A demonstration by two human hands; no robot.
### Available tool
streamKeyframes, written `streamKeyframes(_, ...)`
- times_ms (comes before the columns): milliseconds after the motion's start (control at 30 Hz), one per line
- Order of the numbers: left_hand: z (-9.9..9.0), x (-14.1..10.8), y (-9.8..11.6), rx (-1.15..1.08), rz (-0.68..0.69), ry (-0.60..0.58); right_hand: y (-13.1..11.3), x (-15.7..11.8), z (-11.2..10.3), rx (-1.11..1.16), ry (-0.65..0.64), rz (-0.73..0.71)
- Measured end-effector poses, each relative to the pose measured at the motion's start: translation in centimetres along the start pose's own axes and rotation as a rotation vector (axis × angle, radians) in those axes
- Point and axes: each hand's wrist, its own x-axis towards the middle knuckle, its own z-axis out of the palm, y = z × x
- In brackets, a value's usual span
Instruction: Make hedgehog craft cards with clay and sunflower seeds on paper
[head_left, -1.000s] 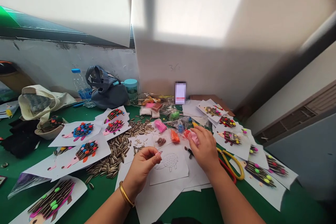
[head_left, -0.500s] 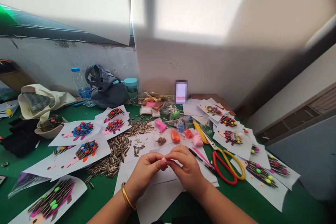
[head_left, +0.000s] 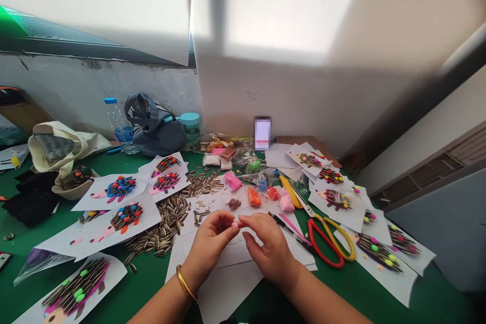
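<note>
Over the white paper (head_left: 228, 288), a small lump of pink modelling clay (head_left: 236, 224) sits at the fingertips of my left hand (head_left: 210, 238), pinched by thumb and forefinger. My right hand (head_left: 269, 245) comes in from the other side. Its forefinger touches the clay, while its thumb stands apart below, leaving a gap. A pencil drawing on the sheet is partly hidden under the hands. Close beyond them lie wrapped brown clay (head_left: 234, 204), orange clay (head_left: 254, 196) and a larger pink clay piece (head_left: 286, 200).
Sunflower seeds (head_left: 165, 228) are heaped on the left. Scissors (head_left: 326, 235) with red and yellow handles and a black pen (head_left: 290, 230) lie right. Hedgehog pictures (head_left: 127, 217) flank both sides. A phone (head_left: 262, 133), grey bag (head_left: 157, 131) and bottle (head_left: 122, 126) stand behind.
My right thumb has come away from the clay, widening the gap to its forefinger. The pink lump has shifted slightly left and up with my left fingertips.
</note>
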Motion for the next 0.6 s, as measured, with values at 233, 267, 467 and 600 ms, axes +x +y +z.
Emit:
streamKeyframes(233,-0.41,-0.13,-0.17,0.231,0.157,0.044,0.39,-0.03,-0.20,0.049,0.007,0.102)
streamKeyframes(267,-0.51,-0.13,-0.19,0.252,0.159,0.049,0.47,-0.03,-0.27,0.050,0.016,0.116)
streamKeyframes(467,-0.39,-0.25,-0.07,0.226,0.094,-0.016,0.32,0.12,-0.18,0.050,-0.011,0.091)
streamKeyframes(600,-0.02,-0.31,0.41,0.194,0.078,-0.139,0.15,0.00,0.12,0.077,-0.048,0.099)
